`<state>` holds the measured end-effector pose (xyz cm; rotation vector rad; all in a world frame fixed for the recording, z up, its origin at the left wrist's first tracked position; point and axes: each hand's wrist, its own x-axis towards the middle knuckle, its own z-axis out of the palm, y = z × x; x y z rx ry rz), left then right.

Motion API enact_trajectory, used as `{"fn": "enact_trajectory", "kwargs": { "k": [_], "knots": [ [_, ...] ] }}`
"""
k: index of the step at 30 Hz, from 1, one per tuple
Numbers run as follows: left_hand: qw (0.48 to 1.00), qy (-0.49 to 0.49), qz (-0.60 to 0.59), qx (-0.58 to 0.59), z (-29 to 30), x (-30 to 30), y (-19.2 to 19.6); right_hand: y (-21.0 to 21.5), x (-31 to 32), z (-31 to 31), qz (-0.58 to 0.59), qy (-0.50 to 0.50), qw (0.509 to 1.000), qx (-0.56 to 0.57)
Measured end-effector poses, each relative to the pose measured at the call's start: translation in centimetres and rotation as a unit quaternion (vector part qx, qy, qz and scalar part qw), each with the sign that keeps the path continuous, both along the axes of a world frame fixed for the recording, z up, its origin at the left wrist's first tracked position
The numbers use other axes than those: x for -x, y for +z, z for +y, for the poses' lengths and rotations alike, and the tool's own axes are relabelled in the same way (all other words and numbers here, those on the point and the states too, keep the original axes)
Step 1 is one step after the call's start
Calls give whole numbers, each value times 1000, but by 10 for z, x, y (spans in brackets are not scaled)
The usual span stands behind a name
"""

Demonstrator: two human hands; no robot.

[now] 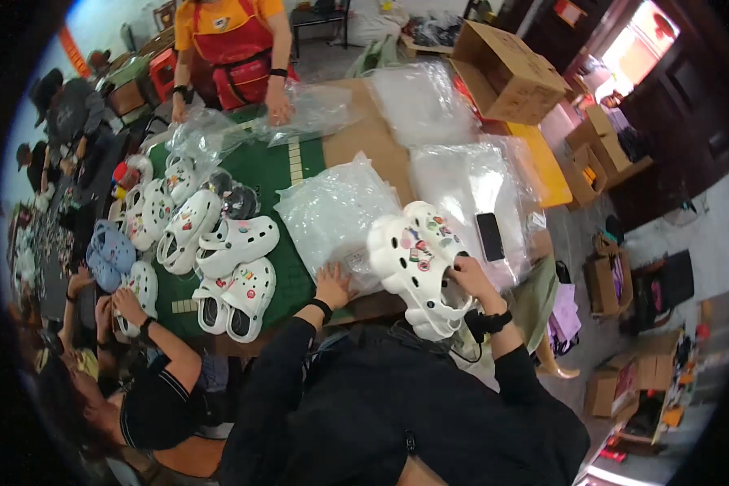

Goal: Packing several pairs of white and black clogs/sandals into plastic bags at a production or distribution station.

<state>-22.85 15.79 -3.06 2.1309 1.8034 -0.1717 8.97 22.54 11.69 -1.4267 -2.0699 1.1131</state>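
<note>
In my right hand is a pair of white foam clogs with colourful charms on the uppers, gripped near the heel openings and raised above the table's near edge. My left hand lies with fingers spread on the near edge of a stack of clear plastic bags. Left of that stack, several white clogs with charms sit in a group on the green mat. A pale blue pair of clogs rests farther left.
More plastic bags lie to the right, with a black phone on one pile. A cardboard box stands at the far right. Across the table, a person in a red apron handles bags. At left, another person's hands touch a clog.
</note>
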Motion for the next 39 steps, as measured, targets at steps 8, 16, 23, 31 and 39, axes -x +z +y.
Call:
{"fn": "enact_trajectory", "kwargs": {
  "k": [8,16,23,31,39],
  "knots": [
    [979,-77,178,-63,22,14,7,-32,1,2,-24,40,998,43],
    [984,-8,-160,-80,61,48,5,-26,22,2,-62,67,995,25],
    [941,50,-255,-216,89,48,67,9,65,7,-63,200,973,-91],
    [967,-31,-132,-215,76,88,88,21,89,19,-68,287,954,-49],
    [950,-101,-205,-213,71,97,78,7,84,22,-79,249,965,-6]
  ]
}}
